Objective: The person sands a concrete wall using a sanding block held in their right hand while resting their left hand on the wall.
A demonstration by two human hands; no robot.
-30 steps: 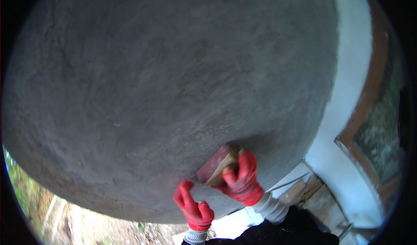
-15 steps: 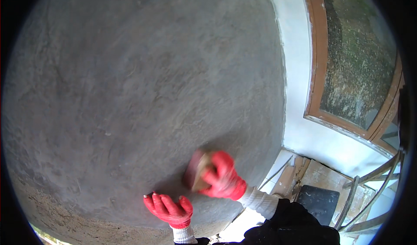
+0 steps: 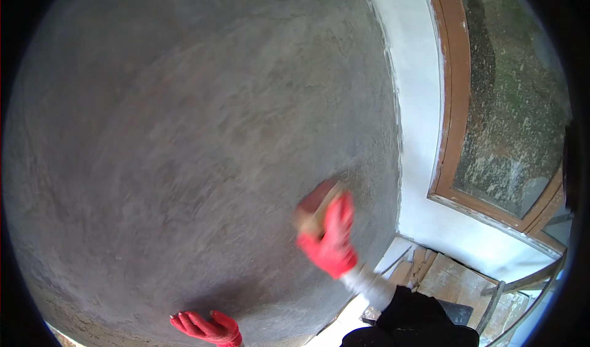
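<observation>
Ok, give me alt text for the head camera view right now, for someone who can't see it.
A red-gloved right hand holds a motion-blurred block at a grey wall. The left hand, also red-gloved, is lower left; a brown-framed window is at right.

Your right grip (image 3: 332, 236), gloved in red with a pale cuff (image 3: 372, 285) and black sleeve (image 3: 418, 310) behind it, is closed around a blurred reddish-brown and tan block (image 3: 316, 199) at the large grey wall (image 3: 203, 132). Your left grip (image 3: 207, 330), also gloved in red, is at the lower edge of your view, its fingers extended beside a dark shadow on the wall; whether they touch it is hard to tell. To your right, a white wall strip (image 3: 418, 101) borders a brown window frame (image 3: 452, 101) around speckled glass (image 3: 510, 113). Below the window, stained boards (image 3: 455, 279) lie near a curved rail (image 3: 493, 313).
</observation>
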